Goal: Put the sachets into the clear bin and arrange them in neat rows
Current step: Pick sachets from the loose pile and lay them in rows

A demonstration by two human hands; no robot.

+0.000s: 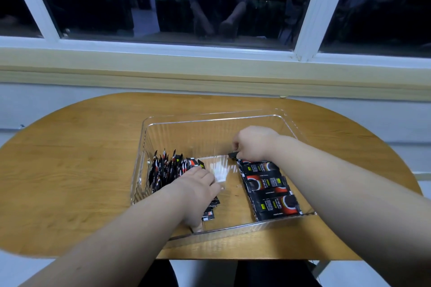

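upright sachets (168, 170): packed on edge against the left wall of the clear bin (210, 116)
flat sachets (268, 186): one row along the right side
left hand (200, 191): fingers flat, pressing the upright row
right hand (251, 144): pinching the far sachet (233, 154)
risk: lifting the left hand may topple the upright row; a tug may skew the flat row
room: bare floor between rows and at the far end
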